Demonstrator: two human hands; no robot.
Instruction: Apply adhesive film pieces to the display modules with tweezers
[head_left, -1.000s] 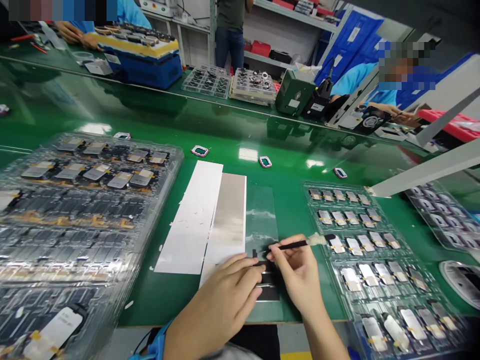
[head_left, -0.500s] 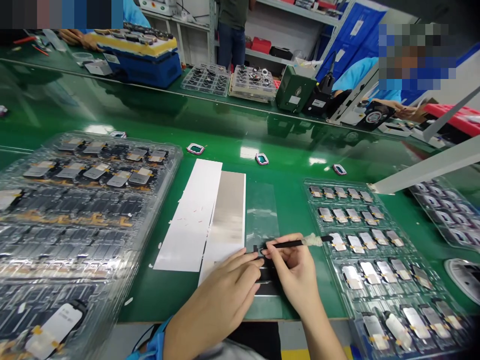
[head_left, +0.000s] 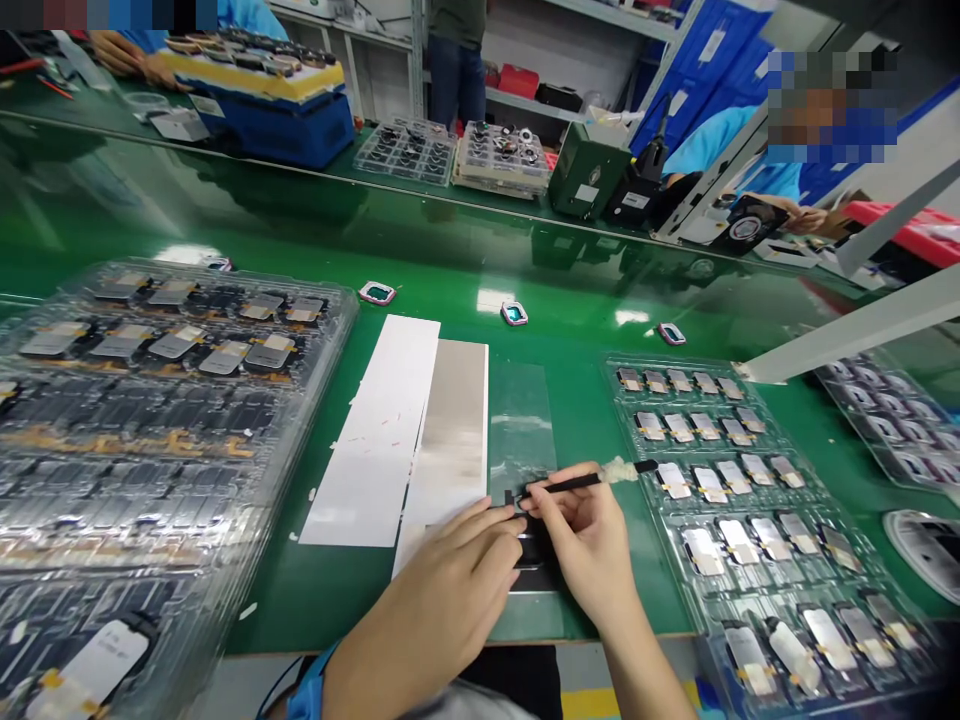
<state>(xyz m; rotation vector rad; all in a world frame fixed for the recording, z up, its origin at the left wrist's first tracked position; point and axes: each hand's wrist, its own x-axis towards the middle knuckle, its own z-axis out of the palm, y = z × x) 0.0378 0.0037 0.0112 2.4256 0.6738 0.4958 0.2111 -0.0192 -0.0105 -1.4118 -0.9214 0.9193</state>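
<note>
The left hand [head_left: 427, 600] lies at the green counter's [head_left: 577, 400] near edge, fingers extended and close together, their tips on a narrow black strip [head_left: 534, 548]; whether they grip it or only press on it, I cannot tell. The right hand [head_left: 581, 545] pinches a slim black stick with a white cotton-wrapped section [head_left: 562, 486] between thumb and fingers, its thin end at the strip's upper end.

The strip lies on a clear plastic film [head_left: 521, 430], where a slip of the thin end could crease or tear it, and bare fingertips could smudge it. The stick's far end reaches over a clear blister tray of silver-faced parts [head_left: 611, 372], so a wide swing might knock them.

To the left lie a brushed silver sheet [head_left: 454, 440], a white sheet [head_left: 371, 430] and a larger clear tray [head_left: 341, 340]. Farther on sit small pink-rimmed parts [head_left: 376, 292], below a grey beam [head_left: 855, 345] slanting in from the right.
</note>
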